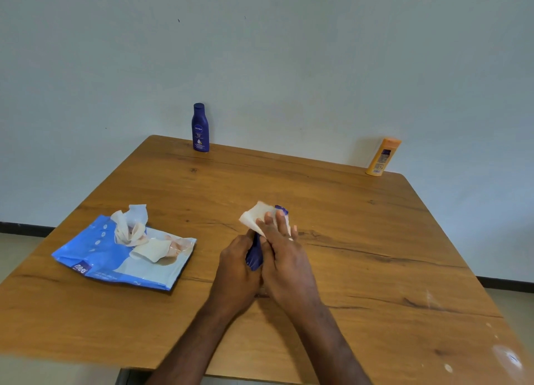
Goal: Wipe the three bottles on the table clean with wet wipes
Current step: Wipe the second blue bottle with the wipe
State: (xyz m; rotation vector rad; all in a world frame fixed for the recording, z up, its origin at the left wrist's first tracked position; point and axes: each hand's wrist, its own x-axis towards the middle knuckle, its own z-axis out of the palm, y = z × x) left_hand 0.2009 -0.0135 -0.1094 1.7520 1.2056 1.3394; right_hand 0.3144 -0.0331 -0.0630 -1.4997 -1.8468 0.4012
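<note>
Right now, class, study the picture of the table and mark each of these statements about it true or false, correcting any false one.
1. The left hand grips a dark blue bottle. True.
2. The right hand presses a wet wipe on that bottle. True.
3. The orange bottle lies flat. False: it stands at the far right corner of the table.
4. The Nivea bottle stands on the wipes packet. False: it stands apart, at the table's far edge.
</note>
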